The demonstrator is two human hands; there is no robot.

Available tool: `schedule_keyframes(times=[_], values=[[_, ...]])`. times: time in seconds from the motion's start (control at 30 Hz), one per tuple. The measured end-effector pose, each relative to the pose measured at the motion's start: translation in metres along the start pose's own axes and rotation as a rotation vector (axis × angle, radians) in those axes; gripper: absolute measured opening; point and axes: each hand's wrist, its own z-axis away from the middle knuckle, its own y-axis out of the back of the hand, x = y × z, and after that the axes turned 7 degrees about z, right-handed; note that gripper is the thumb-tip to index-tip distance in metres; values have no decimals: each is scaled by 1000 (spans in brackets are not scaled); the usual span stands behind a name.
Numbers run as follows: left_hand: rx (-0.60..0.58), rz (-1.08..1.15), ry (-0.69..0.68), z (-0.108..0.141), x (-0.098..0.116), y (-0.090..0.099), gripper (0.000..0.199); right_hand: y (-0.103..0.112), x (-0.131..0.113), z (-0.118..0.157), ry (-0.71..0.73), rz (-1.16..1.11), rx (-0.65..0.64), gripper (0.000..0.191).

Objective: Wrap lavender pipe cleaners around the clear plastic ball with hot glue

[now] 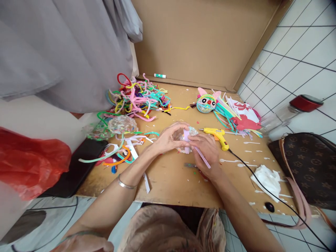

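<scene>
Near the middle of the table, my left hand (pixel 168 138) is closed around a clear, round plastic piece (pixel 179 136). Lilac pipe cleaner (pixel 186 139) lies across that piece, between my left thumb and fingers. My right hand (pixel 208 148) is pinched at the piece's right side, and a long lilac pipe cleaner end (pixel 202 158) trails from under its fingers toward me. Its fingertips touch the lilac band, and their exact grip is partly hidden. Just right of my hands lies a yellow hot glue gun (pixel 219 134), its nozzle pointing left.
Coloured pipe cleaners (pixel 141 96) are heaped at the back left. A finished-looking animal face (pixel 206 103) lies at the back right. Crumpled tissue (pixel 267 180), the glue gun's black cord (pixel 252 171) and a brown handbag (pixel 304 168) occupy the right. Another clear plastic piece (pixel 122 124) sits left.
</scene>
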Motion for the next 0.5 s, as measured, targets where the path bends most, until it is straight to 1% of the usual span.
schedule_keyframes(times=[0.4,0.5], values=[[-9,-78,-140,0,-10,2,43,-1,1,2,-16,-11,4,22],[-32,-103,-146,0,-11,2,50,-1,0,2,-31,-20,8,20]])
